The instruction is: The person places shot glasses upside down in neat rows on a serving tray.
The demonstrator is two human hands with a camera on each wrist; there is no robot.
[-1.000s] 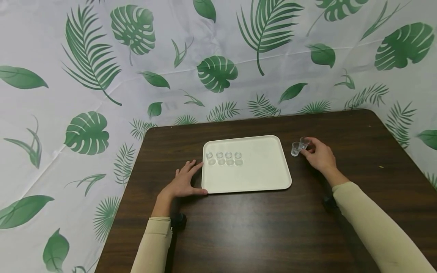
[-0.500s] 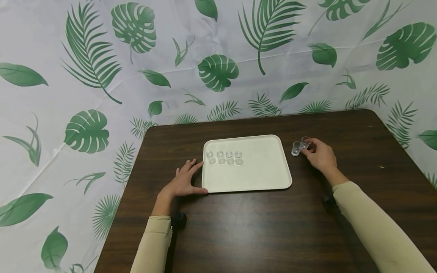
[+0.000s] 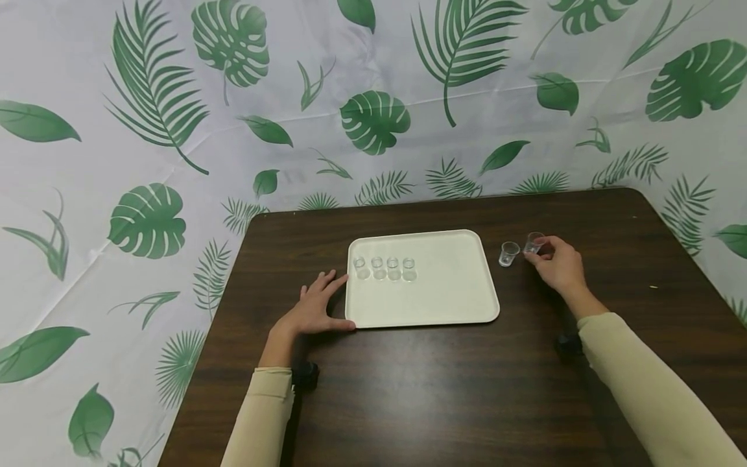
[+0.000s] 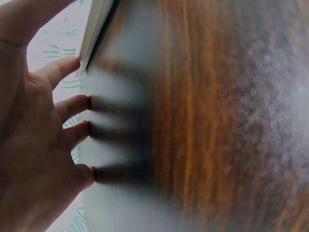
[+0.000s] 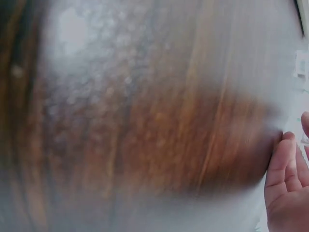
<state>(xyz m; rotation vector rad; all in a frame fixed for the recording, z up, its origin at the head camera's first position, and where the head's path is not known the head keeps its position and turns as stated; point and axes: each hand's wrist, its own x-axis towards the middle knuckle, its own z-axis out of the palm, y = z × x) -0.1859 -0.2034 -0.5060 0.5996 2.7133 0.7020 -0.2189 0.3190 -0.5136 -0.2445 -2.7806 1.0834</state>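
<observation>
My right hand [image 3: 560,263] pinches a small clear shot glass [image 3: 532,243] between thumb and fingers, right of the tray. A second clear shot glass [image 3: 508,254] stands on the table just left of it, a narrow gap between the two. My left hand [image 3: 312,311] has its fingers spread, with thumb and index finger at the left edge of a cream rectangular tray [image 3: 449,285]. In the left wrist view, the other fingertips of the left hand [image 4: 34,140] touch the table beside the tray. Several clear glasses [image 3: 393,264] form a row at the tray's left.
The dark wood-grain table [image 3: 432,389] extends around the tray. Behind it hangs a white cloth [image 3: 315,149] printed with green leaves. A small yellowish speck [image 3: 653,287] lies on the table at the right.
My right hand has shifted slightly right with its shot glass, so the two glasses that overlapped in view now stand apart. The left hand has stayed at the tray's edge.
</observation>
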